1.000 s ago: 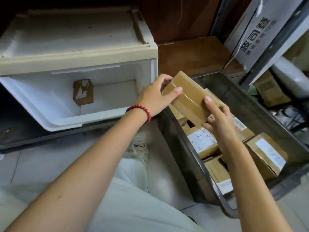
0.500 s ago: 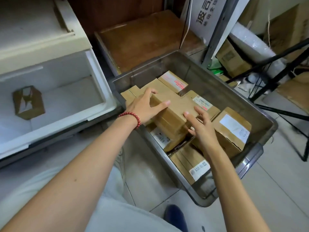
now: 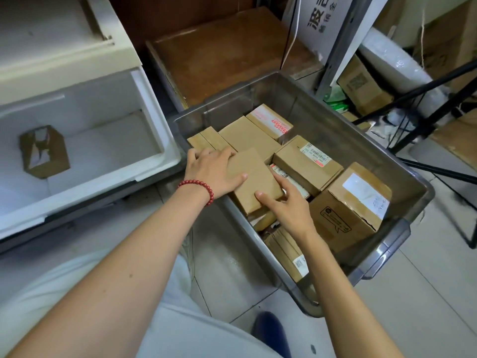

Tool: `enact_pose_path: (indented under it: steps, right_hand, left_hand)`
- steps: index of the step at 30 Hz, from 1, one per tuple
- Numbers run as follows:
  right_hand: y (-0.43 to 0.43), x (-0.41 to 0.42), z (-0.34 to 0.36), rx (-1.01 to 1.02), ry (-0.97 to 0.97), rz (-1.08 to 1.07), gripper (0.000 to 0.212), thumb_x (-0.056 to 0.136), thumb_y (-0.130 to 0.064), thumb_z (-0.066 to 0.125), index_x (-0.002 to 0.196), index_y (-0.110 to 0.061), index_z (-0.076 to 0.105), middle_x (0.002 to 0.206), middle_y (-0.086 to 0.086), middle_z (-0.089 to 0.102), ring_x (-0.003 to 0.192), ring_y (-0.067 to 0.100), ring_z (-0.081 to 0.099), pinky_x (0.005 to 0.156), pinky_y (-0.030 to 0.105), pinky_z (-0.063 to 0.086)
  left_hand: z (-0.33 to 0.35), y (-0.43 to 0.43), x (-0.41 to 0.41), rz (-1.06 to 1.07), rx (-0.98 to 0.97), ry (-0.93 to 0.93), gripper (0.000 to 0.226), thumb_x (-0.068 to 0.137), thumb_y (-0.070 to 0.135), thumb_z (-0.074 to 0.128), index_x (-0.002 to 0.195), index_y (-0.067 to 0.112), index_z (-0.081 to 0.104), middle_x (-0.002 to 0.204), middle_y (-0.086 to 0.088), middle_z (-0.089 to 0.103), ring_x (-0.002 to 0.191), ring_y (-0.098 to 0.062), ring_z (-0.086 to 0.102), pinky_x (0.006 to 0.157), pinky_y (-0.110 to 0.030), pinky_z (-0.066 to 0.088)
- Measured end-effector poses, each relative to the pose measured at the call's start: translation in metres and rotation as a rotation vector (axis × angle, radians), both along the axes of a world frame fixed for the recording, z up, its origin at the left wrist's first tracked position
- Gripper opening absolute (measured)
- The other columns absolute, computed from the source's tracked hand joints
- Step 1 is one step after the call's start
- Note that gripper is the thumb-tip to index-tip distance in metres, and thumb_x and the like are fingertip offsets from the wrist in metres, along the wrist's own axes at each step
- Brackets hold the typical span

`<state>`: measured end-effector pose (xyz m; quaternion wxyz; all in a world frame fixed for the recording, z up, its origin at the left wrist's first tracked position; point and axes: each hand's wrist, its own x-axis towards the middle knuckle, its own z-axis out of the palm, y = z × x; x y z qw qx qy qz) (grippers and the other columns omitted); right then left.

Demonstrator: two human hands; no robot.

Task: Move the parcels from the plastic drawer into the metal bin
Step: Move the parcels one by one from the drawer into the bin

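The drawer (image 3: 157, 135) is seen pulled open, to the left of the left hand (image 3: 211, 171). One brown cardboard piece (image 3: 44, 151) is seen inside it; whether it is a parcel or a scrap cannot be told. No other parcel is seen in the part of the drawer that shows.

The bin (image 3: 361, 140) is set under and beyond both hands. At least eight parcels (image 3: 307, 158) can be counted in it, packed close and partly stacked; more may be hidden beneath.

One plain parcel (image 3: 254, 174) is held between the hands, on top of the pile and against the bin's near-left wall. Its far-left edge is gripped by the left hand, with the fingers curled over it and the thumb laid flat on top. Its near-right corner is pinched by the right hand (image 3: 291, 210), thumb on top and fingers along the side.

The parcel is judged stiff, light and not slippery: taped cardboard with firm corners. It is best taken by opposite edges, as it is here. Its contents are unknown, so it should be lowered gently, not dropped.

One red bead bracelet (image 3: 198, 186) is worn on the left wrist.
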<state>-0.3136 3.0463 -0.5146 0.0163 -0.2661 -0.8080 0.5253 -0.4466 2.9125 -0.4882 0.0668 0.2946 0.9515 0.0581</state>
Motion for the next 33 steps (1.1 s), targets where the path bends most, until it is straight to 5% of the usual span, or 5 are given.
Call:
enact_pose_path:
  steps: [2, 6, 12, 24, 33]
  right_hand:
    - [0.001, -0.005, 0.004, 0.094, -0.048, 0.059, 0.064, 0.086, -0.049, 0.064, 0.143, -0.033, 0.039, 0.136, -0.007, 0.051, 0.120, 0.015, 0.048, 0.101, 0.037, 0.041]
    - [-0.006, -0.017, 0.018, 0.347, -0.063, 0.104, 0.073, 0.084, -0.060, 0.057, 0.147, -0.034, 0.032, 0.147, -0.004, 0.043, 0.134, 0.024, 0.037, 0.109, 0.054, 0.032]
    - [-0.044, -0.035, 0.048, 0.475, 0.078, 0.251, 0.062, 0.090, -0.057, 0.052, 0.145, -0.034, 0.034, 0.147, -0.004, 0.043, 0.135, 0.021, 0.037, 0.112, 0.052, 0.031]
    - [-0.177, -0.089, 0.060, 0.591, 0.218, 0.761, 0.059, 0.091, -0.050, 0.056, 0.142, -0.023, 0.043, 0.143, 0.001, 0.046, 0.132, 0.023, 0.039, 0.106, 0.039, 0.036]
    - [-0.236, -0.171, 0.035, 0.617, 0.227, 0.865, 0.057, 0.093, -0.046, 0.055, 0.142, -0.022, 0.041, 0.145, 0.005, 0.038, 0.133, 0.026, 0.036, 0.106, 0.040, 0.038]
  left_hand:
    - [0.000, -0.010, 0.004, -0.018, -0.036, 0.071, 0.063, 0.085, 0.067, 0.040, 0.138, 0.032, 0.039, 0.134, 0.003, 0.052, 0.124, -0.020, 0.040, 0.097, -0.042, 0.024]
    - [0.007, -0.045, 0.009, 0.032, -0.044, 0.192, 0.061, 0.088, 0.066, 0.037, 0.139, 0.032, 0.042, 0.140, 0.005, 0.046, 0.131, -0.019, 0.035, 0.103, -0.044, 0.024]
    - [0.022, -0.125, 0.018, 0.327, 0.013, 0.176, 0.059, 0.089, 0.060, 0.043, 0.139, 0.029, 0.042, 0.140, 0.003, 0.048, 0.129, -0.023, 0.039, 0.100, -0.042, 0.030]
    - [0.033, -0.278, 0.051, 0.767, 0.048, -0.012, 0.063, 0.090, 0.052, 0.052, 0.142, 0.021, 0.038, 0.140, -0.007, 0.047, 0.125, -0.031, 0.044, 0.094, -0.044, 0.042]
    - [0.015, -0.328, 0.007, 0.738, 0.103, -0.006, 0.063, 0.093, 0.037, 0.055, 0.147, 0.016, 0.029, 0.149, -0.008, 0.034, 0.135, -0.028, 0.032, 0.103, -0.044, 0.038]
